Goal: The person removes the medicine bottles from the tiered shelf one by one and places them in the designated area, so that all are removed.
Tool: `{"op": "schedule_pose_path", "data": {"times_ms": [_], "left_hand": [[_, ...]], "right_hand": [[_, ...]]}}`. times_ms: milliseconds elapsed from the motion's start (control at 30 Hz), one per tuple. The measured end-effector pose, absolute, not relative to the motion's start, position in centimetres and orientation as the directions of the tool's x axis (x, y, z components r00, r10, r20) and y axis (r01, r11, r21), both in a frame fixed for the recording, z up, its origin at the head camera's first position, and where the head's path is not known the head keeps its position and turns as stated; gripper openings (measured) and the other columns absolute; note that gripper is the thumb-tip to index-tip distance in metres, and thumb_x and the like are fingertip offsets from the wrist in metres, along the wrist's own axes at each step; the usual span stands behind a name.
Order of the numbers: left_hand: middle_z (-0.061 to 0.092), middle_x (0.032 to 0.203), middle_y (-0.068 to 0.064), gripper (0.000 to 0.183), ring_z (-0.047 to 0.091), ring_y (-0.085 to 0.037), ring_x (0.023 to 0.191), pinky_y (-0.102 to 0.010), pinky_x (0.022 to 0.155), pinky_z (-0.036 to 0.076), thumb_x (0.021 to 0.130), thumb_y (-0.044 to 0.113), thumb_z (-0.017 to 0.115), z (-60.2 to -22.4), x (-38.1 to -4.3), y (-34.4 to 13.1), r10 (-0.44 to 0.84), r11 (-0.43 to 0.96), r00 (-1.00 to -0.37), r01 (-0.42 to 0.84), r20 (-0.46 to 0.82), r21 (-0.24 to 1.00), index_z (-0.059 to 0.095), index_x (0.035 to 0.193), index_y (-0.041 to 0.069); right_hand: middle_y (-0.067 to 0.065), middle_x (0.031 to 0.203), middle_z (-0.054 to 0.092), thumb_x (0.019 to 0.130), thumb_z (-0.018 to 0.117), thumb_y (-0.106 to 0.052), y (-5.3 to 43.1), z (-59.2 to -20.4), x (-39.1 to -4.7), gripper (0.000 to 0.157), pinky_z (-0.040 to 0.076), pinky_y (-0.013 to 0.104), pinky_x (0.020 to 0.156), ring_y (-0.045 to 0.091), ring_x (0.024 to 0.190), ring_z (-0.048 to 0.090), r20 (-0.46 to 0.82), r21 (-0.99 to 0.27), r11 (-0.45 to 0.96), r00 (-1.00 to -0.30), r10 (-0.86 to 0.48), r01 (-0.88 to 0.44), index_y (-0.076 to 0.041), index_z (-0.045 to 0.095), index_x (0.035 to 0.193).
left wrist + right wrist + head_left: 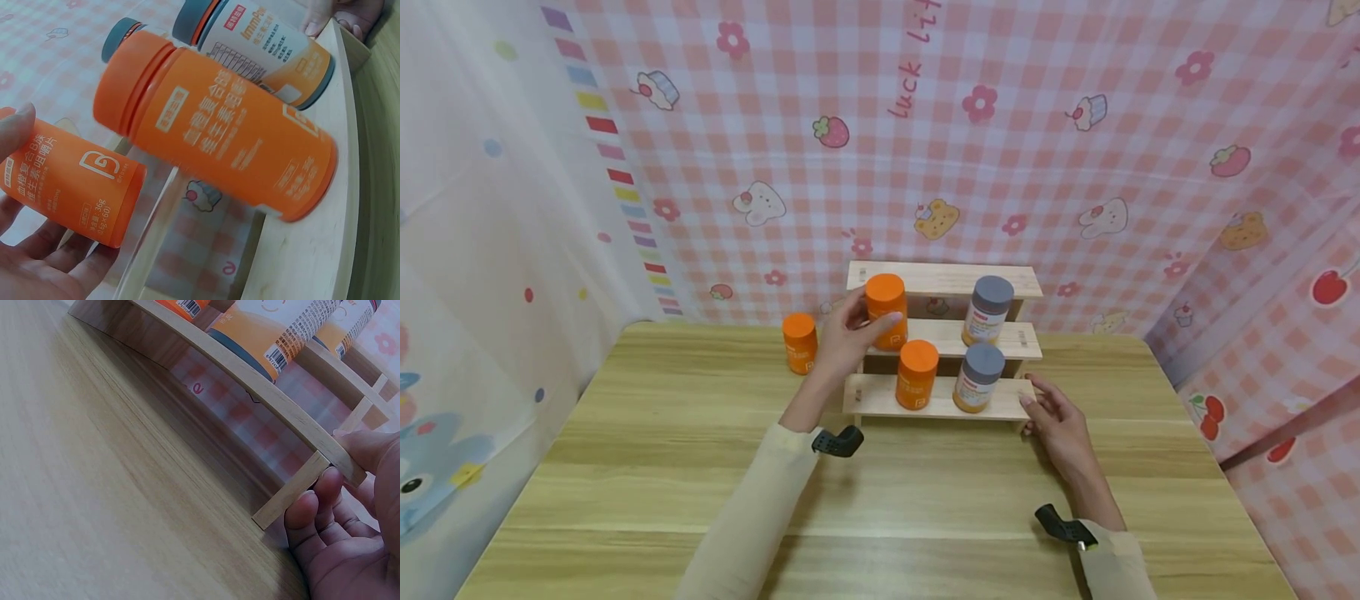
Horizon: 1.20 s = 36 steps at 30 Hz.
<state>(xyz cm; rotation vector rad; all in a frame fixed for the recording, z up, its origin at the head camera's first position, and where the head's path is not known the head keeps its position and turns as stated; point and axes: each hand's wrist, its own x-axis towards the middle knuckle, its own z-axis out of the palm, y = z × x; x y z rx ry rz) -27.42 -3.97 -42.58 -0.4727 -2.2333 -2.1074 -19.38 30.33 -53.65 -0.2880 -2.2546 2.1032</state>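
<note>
Desk (940,500), topped in yellowish wood grain, is occupied by a stepped, three-tier stand of pale wood (940,282), behind which a pink-and-white checked cloth (850,83), printed with cartoon animals, flowers and fruit, is hung. A cylindrical orange jar with an orange lid (886,304) is grasped by the left hand (844,340), the thumb laid across its near side and the fingers curled round it. This jar is held roughly upright at the left part of the middle board (940,336); whether its base is rested on the wood cannot be told. The right end of the lowest board (1015,398) is pinched by the right hand (1060,429), with the thumb on top and the fingers tucked beneath, beside a flat wooden leg (292,490). On that board a second orange jar (916,379) is placed near the middle, and a grey-lidded jar with a white-and-orange label (977,382) is set to its right, apart from it. A matching grey-lidded jar (987,312) is seated on the right part of the middle board. A third orange jar (800,343) is stood on the desk, left of the stand. Cream sleeves (752,508) are worn on both arms.
</note>
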Motion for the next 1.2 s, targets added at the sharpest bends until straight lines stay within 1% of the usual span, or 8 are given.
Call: {"op": "schedule_pose_path", "data": {"times_ms": [267,400,500,600,833,900,1067,1200], "left_hand": [[0.066,0.136,-0.003,0.05,0.061,-0.022,0.125,-0.044,0.112,0.05,0.093,0.033,0.077,-42.1,-27.1,-5.8,0.163,0.022,-0.962,0.224,0.217,0.974,0.059,0.14,0.027],[0.065,0.138,-0.003,0.052,0.06,-0.023,0.128,-0.046,0.114,0.048,0.094,0.032,0.077,-41.8,-27.0,-7.0,0.15,0.022,-0.965,0.222,0.217,0.975,0.057,0.143,0.027],[0.065,0.138,-0.006,0.053,0.061,-0.024,0.125,-0.046,0.112,0.049,0.094,0.029,0.076,-41.6,-27.0,-8.0,0.134,0.024,-0.963,0.238,0.232,0.971,0.057,0.144,0.026],[0.066,0.135,-0.009,0.051,0.063,-0.023,0.121,-0.043,0.109,0.052,0.095,0.026,0.076,-41.5,-27.0,-8.9,0.106,0.031,-0.962,0.255,0.25,0.966,0.058,0.143,0.023],[0.066,0.135,-0.009,0.054,0.064,-0.016,0.115,-0.027,0.099,0.054,0.095,0.026,0.076,-41.0,-27.0,-11.0,0.045,0.047,-0.966,0.257,0.255,0.965,0.057,0.145,0.023],[0.066,0.134,-0.009,0.053,0.064,-0.016,0.115,-0.027,0.098,0.055,0.095,0.026,0.076,-40.9,-27.0,-11.6,0.032,0.053,-0.966,0.257,0.256,0.965,0.057,0.144,0.023],[0.064,0.137,-0.008,0.054,0.062,-0.015,0.117,-0.032,0.104,0.052,0.094,0.031,0.076,-41.1,-27.3,-13.3,-0.007,0.068,-0.971,0.237,0.238,0.969,0.057,0.144,0.024],[0.064,0.136,-0.007,0.053,0.061,-0.014,0.117,-0.029,0.104,0.05,0.094,0.033,0.076,-41.3,-27.5,-14.7,-0.047,0.087,-0.971,0.231,0.236,0.969,0.057,0.144,0.024]], "right_hand": [[-0.008,0.096,0.063,0.101,0.067,-0.024,30.4,-53.7,-19.4,0.056,0.056,0.02,0.065,0.005,0.073,0.06,-0.09,-0.991,0.079,-0.981,0.173,0.105,-0.009,0.047,0.152],[-0.006,0.095,0.062,0.101,0.067,-0.023,30.4,-53.6,-19.3,0.056,0.056,0.02,0.064,0.005,0.072,0.059,-0.09,-0.992,0.067,-0.981,0.174,0.103,-0.008,0.047,0.152],[-0.004,0.097,0.062,0.101,0.067,-0.023,30.3,-53.5,-19.3,0.057,0.055,0.02,0.064,0.005,0.072,0.059,-0.096,-0.993,0.057,-0.98,0.172,0.108,-0.008,0.046,0.152],[-0.003,0.098,0.062,0.101,0.067,-0.022,30.1,-53.3,-19.2,0.056,0.055,0.02,0.065,0.005,0.073,0.059,-0.106,-0.992,0.052,-0.979,0.175,0.116,-0.009,0.046,0.152],[-0.007,0.097,0.062,0.103,0.064,-0.02,30.1,-53.1,-19.2,0.054,0.055,0.02,0.065,0.005,0.072,0.058,-0.11,-0.991,0.054,-0.978,0.175,0.121,-0.008,0.045,0.152],[-0.006,0.097,0.062,0.102,0.065,-0.019,30.2,-53.2,-19.3,0.055,0.055,0.02,0.065,0.005,0.072,0.058,-0.108,-0.992,0.044,-0.979,0.17,0.117,-0.007,0.045,0.152],[-0.007,0.096,0.063,0.102,0.065,-0.019,30.2,-53.4,-19.3,0.056,0.055,0.02,0.064,0.005,0.072,0.058,-0.103,-0.993,0.036,-0.981,0.166,0.11,-0.007,0.045,0.152],[-0.008,0.096,0.062,0.102,0.065,-0.019,30.1,-53.3,-19.2,0.055,0.055,0.019,0.065,0.004,0.072,0.058,-0.111,-0.992,0.035,-0.979,0.17,0.118,-0.008,0.045,0.153]]}}
